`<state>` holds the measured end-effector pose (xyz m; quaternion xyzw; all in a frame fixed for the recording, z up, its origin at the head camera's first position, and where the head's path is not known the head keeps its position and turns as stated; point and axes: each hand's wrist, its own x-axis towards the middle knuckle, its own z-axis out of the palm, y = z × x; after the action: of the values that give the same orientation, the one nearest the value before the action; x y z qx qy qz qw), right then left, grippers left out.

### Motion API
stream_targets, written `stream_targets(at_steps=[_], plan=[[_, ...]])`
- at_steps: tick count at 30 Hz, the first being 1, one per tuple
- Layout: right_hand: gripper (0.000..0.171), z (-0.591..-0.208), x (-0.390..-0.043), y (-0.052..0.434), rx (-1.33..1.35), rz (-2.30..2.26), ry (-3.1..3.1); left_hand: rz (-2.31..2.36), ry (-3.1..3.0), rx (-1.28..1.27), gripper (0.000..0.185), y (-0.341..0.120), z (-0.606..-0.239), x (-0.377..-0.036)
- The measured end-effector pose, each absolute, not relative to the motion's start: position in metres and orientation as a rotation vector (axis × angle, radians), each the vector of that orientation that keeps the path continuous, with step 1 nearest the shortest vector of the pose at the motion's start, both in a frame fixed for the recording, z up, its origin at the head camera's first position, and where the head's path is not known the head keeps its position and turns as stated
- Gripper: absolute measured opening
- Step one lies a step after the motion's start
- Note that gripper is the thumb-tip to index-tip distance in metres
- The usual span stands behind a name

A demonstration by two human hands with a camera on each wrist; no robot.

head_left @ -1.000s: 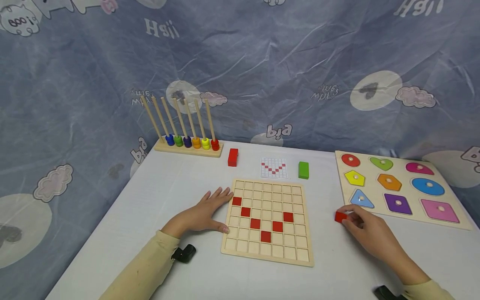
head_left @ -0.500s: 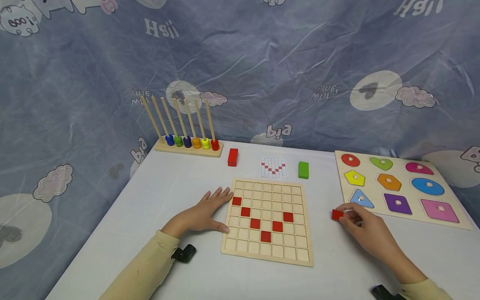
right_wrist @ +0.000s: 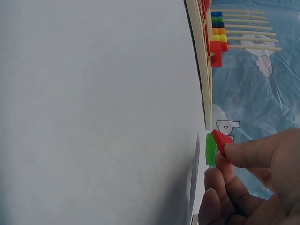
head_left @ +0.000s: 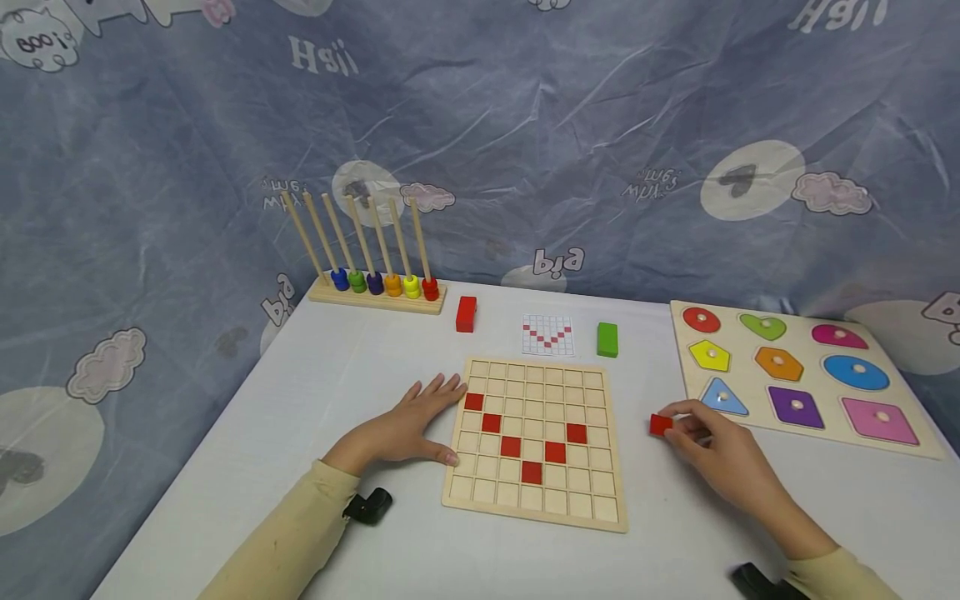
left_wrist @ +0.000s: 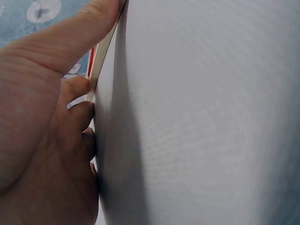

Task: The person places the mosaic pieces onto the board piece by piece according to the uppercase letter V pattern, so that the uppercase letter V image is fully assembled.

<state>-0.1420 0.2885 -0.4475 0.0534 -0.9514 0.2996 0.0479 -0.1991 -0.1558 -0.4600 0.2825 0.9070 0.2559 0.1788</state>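
A wooden grid board [head_left: 537,512] lies in the middle of the white table, with several red tiles set in a V shape. My left hand [head_left: 420,421] rests flat against the board's left edge [left_wrist: 99,61], fingers straight. My right hand [head_left: 701,437] pinches a small red tile [head_left: 661,425] between thumb and fingertips, just right of the board and a little above the table. In the right wrist view the red tile [right_wrist: 220,141] shows at the fingertips [right_wrist: 243,152].
A small pattern card [head_left: 547,335] lies behind the board, between a red block [head_left: 466,314] and a green block [head_left: 607,340]. A rod rack with coloured beads [head_left: 375,287] stands at the back left. A shape puzzle board [head_left: 806,421] lies at the right.
My right hand has carried the red tile leftward toward the grid board. My left hand has stayed in place.
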Motion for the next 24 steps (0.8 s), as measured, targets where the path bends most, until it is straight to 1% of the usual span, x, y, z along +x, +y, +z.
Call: stream_targets(at_steps=[12,24], plan=[[0.025,-0.445,-0.148,0.272,0.188,1.003,-2.934,0.734,2.558,0.798,0.11,-0.155,-0.457,-0.198],[0.024,-0.445,-0.157,0.252,0.305,1.069,-2.894,0.731,2.56,0.79,0.11,-0.155,-0.458,-0.199]])
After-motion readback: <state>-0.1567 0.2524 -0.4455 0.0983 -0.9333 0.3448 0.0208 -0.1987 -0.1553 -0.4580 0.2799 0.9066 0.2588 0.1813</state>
